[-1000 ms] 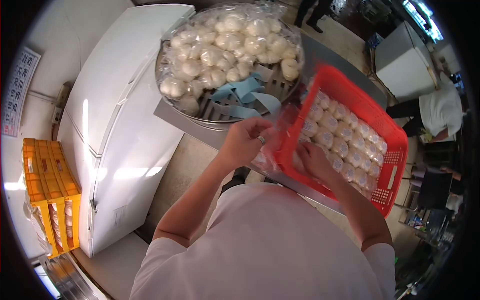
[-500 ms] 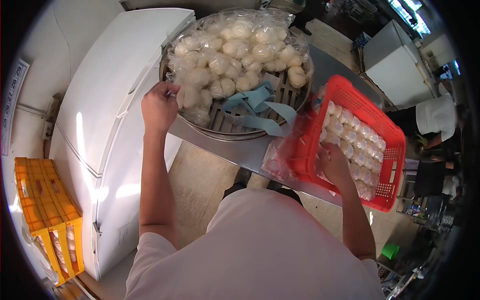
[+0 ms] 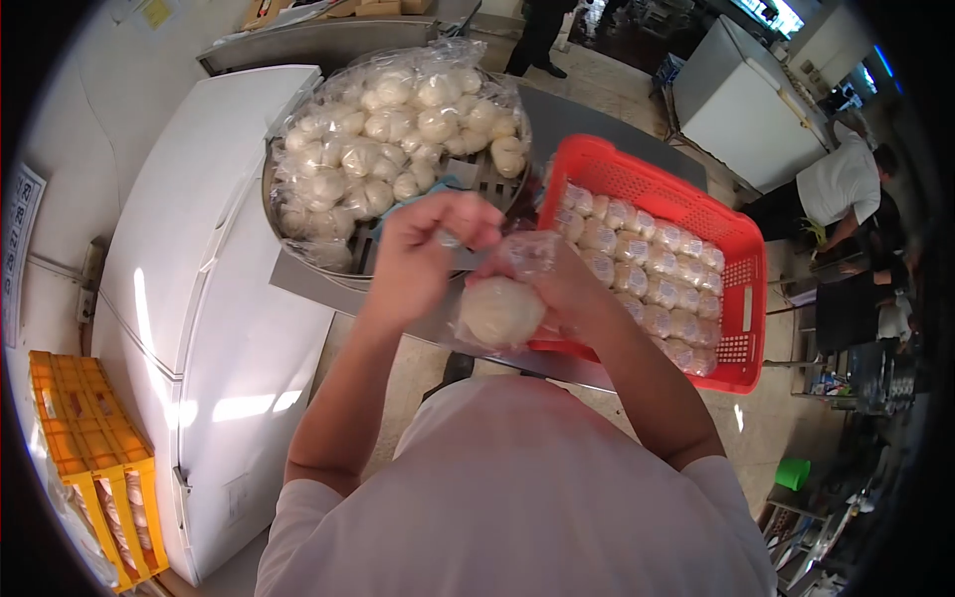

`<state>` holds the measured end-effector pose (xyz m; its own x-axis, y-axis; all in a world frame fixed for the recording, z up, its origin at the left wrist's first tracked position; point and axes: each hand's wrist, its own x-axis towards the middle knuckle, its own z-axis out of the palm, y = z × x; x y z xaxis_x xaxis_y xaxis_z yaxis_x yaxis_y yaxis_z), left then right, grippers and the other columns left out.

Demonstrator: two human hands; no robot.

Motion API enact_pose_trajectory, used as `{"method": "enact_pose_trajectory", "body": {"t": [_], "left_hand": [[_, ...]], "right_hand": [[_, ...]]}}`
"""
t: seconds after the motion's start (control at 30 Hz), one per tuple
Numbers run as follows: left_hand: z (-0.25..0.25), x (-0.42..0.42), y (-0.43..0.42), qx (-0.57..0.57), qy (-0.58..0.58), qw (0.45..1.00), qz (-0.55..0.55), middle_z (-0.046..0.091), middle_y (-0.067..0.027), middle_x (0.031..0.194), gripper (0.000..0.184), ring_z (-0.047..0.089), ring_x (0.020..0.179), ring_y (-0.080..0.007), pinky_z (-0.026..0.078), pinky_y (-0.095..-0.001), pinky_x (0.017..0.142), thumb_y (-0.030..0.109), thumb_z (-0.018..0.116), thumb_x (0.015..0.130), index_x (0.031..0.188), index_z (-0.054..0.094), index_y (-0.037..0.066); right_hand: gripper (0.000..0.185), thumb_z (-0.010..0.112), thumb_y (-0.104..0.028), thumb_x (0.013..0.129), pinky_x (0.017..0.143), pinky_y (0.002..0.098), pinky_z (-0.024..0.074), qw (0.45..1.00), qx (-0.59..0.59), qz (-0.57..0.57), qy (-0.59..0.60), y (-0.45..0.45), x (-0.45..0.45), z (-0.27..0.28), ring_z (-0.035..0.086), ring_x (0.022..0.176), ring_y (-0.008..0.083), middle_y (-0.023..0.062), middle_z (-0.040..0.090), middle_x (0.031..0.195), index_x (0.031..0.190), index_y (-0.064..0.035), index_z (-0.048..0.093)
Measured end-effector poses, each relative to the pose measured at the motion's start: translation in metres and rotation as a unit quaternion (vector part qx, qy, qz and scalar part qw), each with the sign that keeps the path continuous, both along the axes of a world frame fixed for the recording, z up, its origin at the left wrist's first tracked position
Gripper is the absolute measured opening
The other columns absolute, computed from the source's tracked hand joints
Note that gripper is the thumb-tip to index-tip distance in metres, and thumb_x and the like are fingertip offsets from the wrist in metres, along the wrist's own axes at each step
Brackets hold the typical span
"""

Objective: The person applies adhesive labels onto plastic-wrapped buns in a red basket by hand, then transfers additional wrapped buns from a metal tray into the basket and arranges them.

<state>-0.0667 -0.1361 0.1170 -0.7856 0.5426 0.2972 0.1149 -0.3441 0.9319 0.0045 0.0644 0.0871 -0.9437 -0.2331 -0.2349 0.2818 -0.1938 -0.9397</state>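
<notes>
A round white bun (image 3: 502, 311) in a clear plastic bag (image 3: 530, 251) hangs in front of my body. My right hand (image 3: 559, 284) grips the gathered plastic above the bun. Just left of it, my left hand (image 3: 418, 254) is raised with curled fingers near the bag's neck; whatever it pinches is blurred and too small to name. Behind my hands, a round slatted steamer tray (image 3: 271, 204) bears several bagged buns (image 3: 363, 154). Part of a blue strip (image 3: 438, 186) shows behind my left hand. At right, a red plastic basket (image 3: 652, 179) holds rows of wrapped buns (image 3: 662, 289).
The tray and basket stand on a metal table (image 3: 557, 124). A white chest freezer (image 3: 189, 229) is at left, beside a stacked yellow crate (image 3: 95, 418). Another white freezer (image 3: 741, 104) stands at the back right. A person in a white shirt (image 3: 839, 184) bends at far right.
My right hand has come out of the red basket to the middle and now grips a bagged bun. My left hand has moved right from the tray's edge to meet it. The view has shifted.
</notes>
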Motion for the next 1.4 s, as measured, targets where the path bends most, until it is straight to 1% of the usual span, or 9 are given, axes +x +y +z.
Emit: {"method": "enact_pose_trajectory", "body": {"t": [0.17,0.37,0.5,0.6,0.73,0.77,0.87,1.17,1.4], "left_hand": [[-0.019,0.040,0.019,-0.033,-0.153,0.988,-0.010,0.070,-0.0124,0.117,0.036,0.067,0.109,-0.0209,0.053,-0.0361,0.097,0.026,0.063,0.105,0.127,0.062,-0.003],[-0.036,0.097,0.104,-0.189,0.025,0.981,0.042,0.069,-0.0127,0.116,0.043,0.069,0.106,-0.0236,0.057,-0.0406,0.092,0.012,0.072,0.092,0.131,0.058,-0.003],[-0.045,0.070,0.123,-0.064,-0.292,0.951,-0.079,0.068,-0.0141,0.119,0.044,0.071,0.101,-0.0228,0.060,-0.0381,0.085,0.009,0.066,0.091,0.133,0.056,0.001],[-0.047,0.042,0.123,-0.090,-0.425,0.869,-0.238,0.069,-0.0143,0.121,0.048,0.072,0.101,-0.0259,0.060,-0.0390,0.085,0.006,0.062,0.090,0.137,0.055,0.004],[-0.045,0.065,0.145,-0.406,0.021,0.892,-0.196,0.074,-0.0176,0.101,0.052,0.074,0.084,-0.0340,0.059,-0.0417,0.078,0.048,0.058,0.098,0.122,0.070,0.003],[-0.066,0.068,0.151,-0.449,0.344,0.792,-0.228,0.072,-0.0144,0.123,0.042,0.070,0.108,-0.0301,0.056,-0.0461,0.092,0.038,0.053,0.097,0.115,0.074,0.006],[-0.072,0.098,0.147,-0.593,0.376,0.668,-0.247,0.067,-0.0110,0.132,0.036,0.064,0.119,-0.0308,0.050,-0.0472,0.101,0.036,0.058,0.095,0.110,0.077,0.009],[-0.069,0.108,0.113,-0.551,0.390,0.725,-0.136,0.071,-0.0102,0.117,0.033,0.065,0.114,-0.0288,0.051,-0.0446,0.093,0.031,0.063,0.090,0.103,0.077,0.005],[-0.046,0.051,0.073,-0.329,0.297,0.896,0.004,0.071,-0.0113,0.091,0.013,0.069,0.090,-0.0317,0.054,-0.0434,0.082,0.016,0.076,0.078,0.086,0.074,0.006]], "right_hand": [[0.019,0.070,-0.017,0.096,0.082,0.0326,0.0565,0.971,-0.237,-0.030,-0.025,0.046,0.044,-0.011,0.070,0.090,0.0181,0.0083,0.074,0.100,0.100,0.0012,0.073],[0.026,0.066,-0.013,0.093,0.095,0.0400,0.0532,0.952,0.128,-0.174,0.215,0.072,0.046,-0.005,0.065,0.105,0.0236,0.0104,0.071,0.114,0.114,0.0007,0.070],[0.057,0.077,-0.015,0.082,0.109,0.0442,0.0458,0.746,0.457,-0.145,0.462,0.080,0.061,0.024,0.056,0.122,0.0378,0.0171,0.066,0.129,0.136,-0.0049,0.062],[0.062,0.080,-0.023,0.084,0.106,0.0442,0.0482,0.749,0.526,-0.070,0.397,0.101,0.076,0.026,0.060,0.118,0.0384,0.0174,0.065,0.129,0.140,-0.0048,0.058],[0.072,0.083,-0.034,0.084,0.093,0.0460,0.0559,0.857,0.456,-0.153,0.185,0.157,0.069,-0.019,0.067,0.105,0.0327,0.0129,0.068,0.122,0.140,-0.0001,0.055],[0.071,0.082,-0.035,0.085,0.090,0.0440,0.0568,0.907,0.380,-0.168,0.072,0.168,0.062,-0.020,0.068,0.103,0.0303,0.0122,0.068,0.121,0.140,0.0009,0.055],[0.062,0.077,-0.036,0.090,0.089,0.0415,0.0565,0.958,0.197,-0.181,-0.103,0.164,0.045,-0.044,0.068,0.100,0.0239,0.0110,0.067,0.123,0.137,0.0001,0.059],[0.057,0.056,-0.048,0.102,0.091,0.0431,0.0529,0.932,0.358,-0.062,-0.018,0.096,0.021,-0.106,0.069,0.101,0.0363,0.0252,0.072,0.110,0.130,0.0014,0.063],[0.049,0.052,-0.040,0.104,0.097,0.0531,0.0484,0.848,0.519,-0.062,0.087,0.063,0.024,-0.101,0.057,0.111,0.0498,0.0280,0.061,0.125,0.124,0.0033,0.062]]}}
